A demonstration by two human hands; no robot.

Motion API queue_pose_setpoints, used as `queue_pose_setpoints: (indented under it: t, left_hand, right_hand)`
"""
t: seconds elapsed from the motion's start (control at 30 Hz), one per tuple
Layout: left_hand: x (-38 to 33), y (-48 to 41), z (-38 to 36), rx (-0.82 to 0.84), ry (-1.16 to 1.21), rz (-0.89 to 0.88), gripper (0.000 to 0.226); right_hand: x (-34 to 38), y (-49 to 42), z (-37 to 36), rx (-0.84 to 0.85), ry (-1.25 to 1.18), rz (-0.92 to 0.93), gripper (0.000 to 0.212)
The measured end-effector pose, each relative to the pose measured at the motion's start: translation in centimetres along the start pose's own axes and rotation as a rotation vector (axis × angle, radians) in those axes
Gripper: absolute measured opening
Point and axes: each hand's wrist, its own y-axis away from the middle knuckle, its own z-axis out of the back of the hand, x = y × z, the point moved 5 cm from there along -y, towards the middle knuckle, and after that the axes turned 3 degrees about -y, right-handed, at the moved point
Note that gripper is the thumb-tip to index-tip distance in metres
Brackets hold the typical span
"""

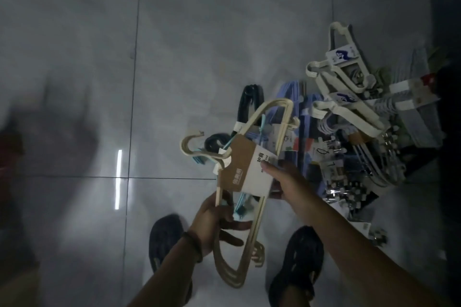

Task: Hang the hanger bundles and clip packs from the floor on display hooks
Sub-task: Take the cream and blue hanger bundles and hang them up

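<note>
Looking straight down at the tiled floor, the cream hanger bundle is up off it and held in both hands above the shoes. The left grip is curled round the bundle's thin straight bar, low down near where the bars bend into their loops, with two fingers sticking out loose underneath. The right grip has its thumb on top of the cardboard sleeve, pinching the white end of the sleeve that wraps the bundle's middle. So the bundle runs on a slant between the two grips: hooks pointing up and left, one shoulder loop reaching toward the pile, the other hanging down between the feet. Something teal peeks out behind the bundle by the left grip; I cannot tell what it is. A dark band sits on the left wrist. The rest of the stock lies in a heap on the floor, to the right of the shoes and beyond the right grip: white hanger bundles on top, blue hangers and black hangers on its left side, and clip packs nearest the right foot.
</note>
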Motion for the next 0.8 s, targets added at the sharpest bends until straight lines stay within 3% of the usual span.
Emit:
queue_pose_setpoints:
  t: [0.17,0.27,0.33,0.4,0.47,0.57,0.67,0.8]
  left_hand:
    - [-0.2,-0.1,0.0,-0.027,-0.156,0.017,0.036]
    - [-1.4,-0.3,0.2,-0.016,-0.352,-0.031,0.055]
    - [-2.2,-0.3,0.5,-0.006,-0.269,-0.081,0.058]
    - [-2.9,-0.5,1.1,-0.052,-0.060,-0.088,0.047]
    - [-3.5,-0.8,1.6,-0.096,0.003,-0.107,0.038]
    - [-3.7,-1.3,2.1,-0.154,-0.094,-0.116,0.019]
    - [-3.9,-2.1,2.6,-0.269,-0.150,-0.144,0.024]
    - [-3.7,-4.3,3.8,-0.392,-0.258,-0.171,0.033]
  right_hand:
    - [0.8,-0.7,-2.8,-0.078,-0.122,0.123,0.044]
    - [0.7,-0.6,-3.3,-0.145,-0.100,0.168,0.039]
    - [0.6,-0.5,-3.7,-0.177,-0.075,0.191,0.035]
    - [0.4,-0.6,-4.3,-0.190,-0.087,0.198,0.034]
    - [0.0,-0.8,-4.7,-0.185,-0.112,0.177,0.040]
    - [-0.5,-1.0,-5.3,-0.193,-0.108,0.152,0.056]
    - [-0.7,-1.4,-5.7,-0.171,-0.072,0.158,0.075]
    - [-0.7,-3.0,-5.8,-0.130,0.173,0.119,0.047]
